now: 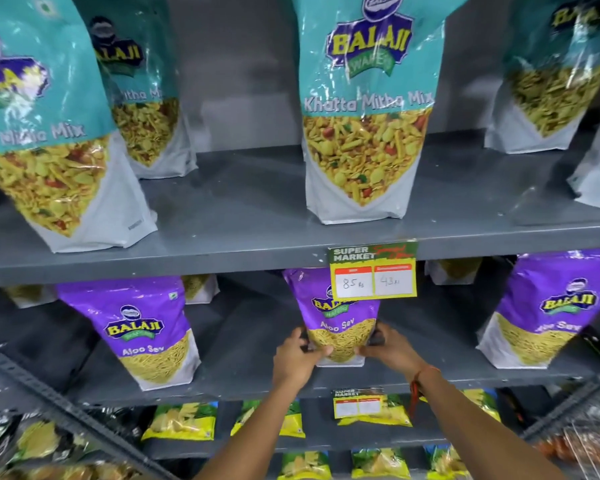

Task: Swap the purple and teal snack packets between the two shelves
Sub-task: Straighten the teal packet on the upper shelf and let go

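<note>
- Both hands clamped on the middle purple packet (340,327) on the lower shelf (243,382): left hand (297,358) pinching its lower left edge, right hand (388,348) pinching its lower right edge, thumbs across the front.
- Packet upright, base apparently on the shelf board, top tucked behind the price tag (373,271) hanging from the upper shelf (222,261) lip.
- Step in hand, by judgement: taking this purple packet out, bound for the teal row above.
- Risk: top of the packet catching the price tag if lifted straight up, knocking the tag loose; drawing forward first likely safer.
- Risk: grip low on the pouch, so the tall top may flop forward or sideways once clear of the shelf.
- Risk: upper shelf slot straight above taken by the centre teal packet (368,109); placing purple beside it could tip it, since it stands near the front edge.
- Count, teal on the upper shelf: four clearly seen, plus a pale sliver of pouch at far right, colour not readable.
- Count, purple on the lower shelf: three in the front row; partial pouches behind them, colour hidden.
- Count of price tags: two, one on each shelf lip.
- Yellow-green packs (181,420) below: several, too cut off to count.
</note>
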`<state>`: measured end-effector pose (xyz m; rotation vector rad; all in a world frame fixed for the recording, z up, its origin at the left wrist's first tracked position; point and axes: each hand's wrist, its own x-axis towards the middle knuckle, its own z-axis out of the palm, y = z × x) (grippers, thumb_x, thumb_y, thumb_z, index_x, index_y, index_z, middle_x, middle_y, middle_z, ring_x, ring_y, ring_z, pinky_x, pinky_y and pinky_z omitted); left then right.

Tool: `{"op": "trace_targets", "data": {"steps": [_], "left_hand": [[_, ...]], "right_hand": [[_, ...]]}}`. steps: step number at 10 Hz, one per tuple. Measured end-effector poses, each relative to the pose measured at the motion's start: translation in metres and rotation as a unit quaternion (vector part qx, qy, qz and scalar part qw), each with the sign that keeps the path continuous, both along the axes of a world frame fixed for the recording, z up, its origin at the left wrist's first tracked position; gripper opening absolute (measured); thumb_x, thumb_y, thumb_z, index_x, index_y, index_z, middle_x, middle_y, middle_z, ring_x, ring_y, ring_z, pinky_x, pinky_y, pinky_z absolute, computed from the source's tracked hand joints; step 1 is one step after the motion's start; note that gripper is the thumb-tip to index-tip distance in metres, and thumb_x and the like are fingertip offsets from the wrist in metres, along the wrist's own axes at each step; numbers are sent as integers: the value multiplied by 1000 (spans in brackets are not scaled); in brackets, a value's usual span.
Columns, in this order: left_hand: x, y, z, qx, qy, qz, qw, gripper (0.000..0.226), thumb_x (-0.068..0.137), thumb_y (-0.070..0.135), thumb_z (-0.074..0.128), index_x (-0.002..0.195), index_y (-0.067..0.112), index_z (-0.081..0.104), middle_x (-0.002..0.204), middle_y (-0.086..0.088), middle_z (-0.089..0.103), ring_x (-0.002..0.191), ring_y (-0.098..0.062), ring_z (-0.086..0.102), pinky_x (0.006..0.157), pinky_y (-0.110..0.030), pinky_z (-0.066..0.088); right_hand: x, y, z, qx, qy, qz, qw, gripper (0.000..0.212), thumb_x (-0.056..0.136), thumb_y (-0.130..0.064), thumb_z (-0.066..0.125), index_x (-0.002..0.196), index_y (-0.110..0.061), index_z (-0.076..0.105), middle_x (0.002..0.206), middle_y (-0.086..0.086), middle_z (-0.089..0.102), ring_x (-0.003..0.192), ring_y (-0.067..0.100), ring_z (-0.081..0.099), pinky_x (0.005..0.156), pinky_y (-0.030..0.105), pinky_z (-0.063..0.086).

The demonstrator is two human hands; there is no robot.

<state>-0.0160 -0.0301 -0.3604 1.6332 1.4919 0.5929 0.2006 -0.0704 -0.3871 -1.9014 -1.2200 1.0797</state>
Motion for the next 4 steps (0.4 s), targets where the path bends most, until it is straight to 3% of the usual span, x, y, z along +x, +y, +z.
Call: {"op": "trace_targets", "data": {"steps": [2, 3, 4], "left_hand": [[8, -8, 6, -24, -3, 10, 1000, 64, 66, 49, 80, 122, 27, 58, 114, 0, 72, 108, -20, 66, 88, -32, 48], [4, -20, 8, -23, -14, 16, 1000, 75, 69, 46, 79, 134, 24, 50, 123, -3, 69, 114, -21, 64, 92, -31, 46], [-3, -37, 15, 0, -41, 31, 999, 69, 72, 38, 79, 133, 18, 54, 124, -5, 68, 103, -16, 67, 87, -28, 46]], "right_hand": [[-1, -5, 7, 5, -14, -1, 1000, 64, 66, -39, 83, 119, -18, 54, 113, 1, 68, 107, 21, 66, 90, 38, 52], [-12, -16, 12, 25, 11, -31, 999, 65, 72, -31, 84, 121, -14, 45, 115, 5, 63, 106, 23, 63, 86, 37, 52], [-30, -34, 31, 66, 26, -56, 996, 70, 73, -22, 85, 128, -14, 40, 117, -2, 57, 108, 17, 56, 86, 31, 45]]}}
